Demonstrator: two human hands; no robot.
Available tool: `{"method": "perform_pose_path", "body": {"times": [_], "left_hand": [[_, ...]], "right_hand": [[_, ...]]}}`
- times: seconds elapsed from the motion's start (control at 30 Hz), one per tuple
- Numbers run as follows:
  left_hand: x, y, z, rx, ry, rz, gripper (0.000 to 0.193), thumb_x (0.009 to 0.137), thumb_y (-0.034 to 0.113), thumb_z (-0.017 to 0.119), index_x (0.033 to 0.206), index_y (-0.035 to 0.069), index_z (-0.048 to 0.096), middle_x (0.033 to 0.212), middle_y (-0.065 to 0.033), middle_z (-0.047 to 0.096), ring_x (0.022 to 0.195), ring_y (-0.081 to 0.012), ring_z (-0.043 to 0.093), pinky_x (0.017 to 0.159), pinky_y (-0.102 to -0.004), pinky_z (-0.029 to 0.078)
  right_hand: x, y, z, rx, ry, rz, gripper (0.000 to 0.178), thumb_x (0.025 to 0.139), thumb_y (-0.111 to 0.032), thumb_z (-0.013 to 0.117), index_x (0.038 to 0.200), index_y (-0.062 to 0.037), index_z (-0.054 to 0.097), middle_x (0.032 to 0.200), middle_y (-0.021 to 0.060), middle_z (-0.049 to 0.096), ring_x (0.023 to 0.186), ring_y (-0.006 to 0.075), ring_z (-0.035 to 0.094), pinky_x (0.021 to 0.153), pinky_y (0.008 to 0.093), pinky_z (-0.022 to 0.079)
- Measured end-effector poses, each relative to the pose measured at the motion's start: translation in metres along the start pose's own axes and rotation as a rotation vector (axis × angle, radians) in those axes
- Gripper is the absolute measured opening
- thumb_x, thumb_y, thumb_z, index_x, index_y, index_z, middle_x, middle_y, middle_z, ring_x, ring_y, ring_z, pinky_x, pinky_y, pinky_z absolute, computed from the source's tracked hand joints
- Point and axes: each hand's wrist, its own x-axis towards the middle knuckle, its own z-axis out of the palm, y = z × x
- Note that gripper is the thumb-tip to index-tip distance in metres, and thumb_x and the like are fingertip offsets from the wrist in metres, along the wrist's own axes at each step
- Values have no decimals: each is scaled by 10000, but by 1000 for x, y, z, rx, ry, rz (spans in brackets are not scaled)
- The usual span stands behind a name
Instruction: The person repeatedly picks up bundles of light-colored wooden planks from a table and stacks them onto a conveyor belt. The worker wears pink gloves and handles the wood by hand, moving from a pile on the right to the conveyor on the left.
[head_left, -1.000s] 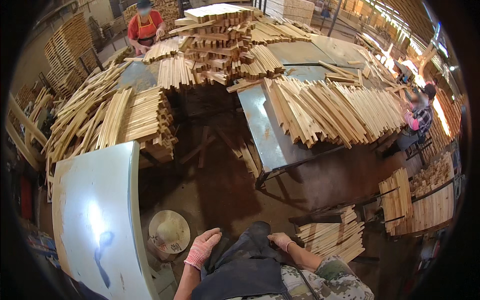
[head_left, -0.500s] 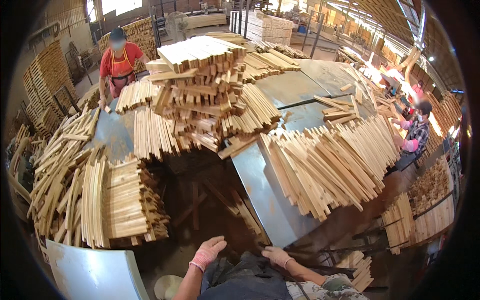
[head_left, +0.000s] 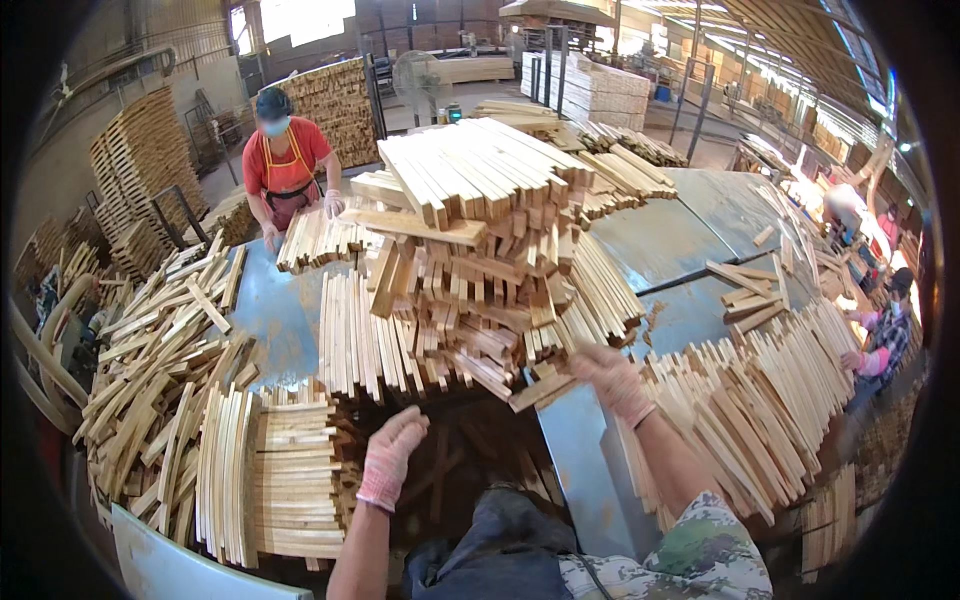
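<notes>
My left hand (head_left: pixel 393 460), in a pinkish work glove, hangs over the dark gap between the tables, its fingers loosely curled together with nothing showing in them. Further forward, my right hand (head_left: pixel 612 380), gloved too, is reaching toward the base of a tall stack of wooden strips (head_left: pixel 470 270). Motion smears its fingers, so I cannot tell whether they touch wood. Just left of it a short wooden strip (head_left: pixel 543 388) juts out over a metal table edge (head_left: pixel 578 425). Pale strips (head_left: pixel 360 335) lie side by side beyond my left hand.
At the left are a neat bundle of strips (head_left: pixel 295 470) and a jumbled pile (head_left: pixel 150 390). More strips (head_left: pixel 750 400) cover the right table. A person in a red shirt (head_left: pixel 285 160) stands across the table; a person in a checked shirt (head_left: pixel 888 335) is at far right.
Both my hands have risen from near my lap and moved forward, the right one further, up to the stack. The view has shifted. The person in red now has both hands by the strips.
</notes>
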Motion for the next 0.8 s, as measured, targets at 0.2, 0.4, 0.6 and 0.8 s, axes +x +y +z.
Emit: {"method": "perform_pose_path", "body": {"times": [0.2,0.4,0.6,0.8], "left_hand": [[212,84,26,16,244,78,403,1016,335,764,1301,54,715,1033,11,682,906,-91,611,826,-279,526],[391,107,-16,238,390,-204,470,979,588,722,1143,150,681,788,-35,608,613,-184,592,495,-360,487],[436,125,30,145,304,-208,534,915,553,814,1145,77,734,893,-54,717,645,-196,656,559,-399,559],[432,129,39,2,391,-84,334,912,246,805,1156,42,705,943,-89,733,690,-214,706,574,-349,590]], "right_hand": [[172,-125,-50,-73,261,-401,403,1016,-207,686,1342,30,664,956,-10,639,870,74,560,774,267,502],[363,-162,-101,-416,352,-241,610,991,-318,710,1490,2,567,1154,134,716,1029,224,677,902,348,540],[502,-150,-131,-799,238,-26,807,966,-489,671,1588,-6,495,1549,257,587,1440,404,561,1207,442,432],[547,-139,-127,-888,-83,46,659,997,-553,582,1316,6,723,1317,277,717,1239,407,684,1077,461,505]]}}
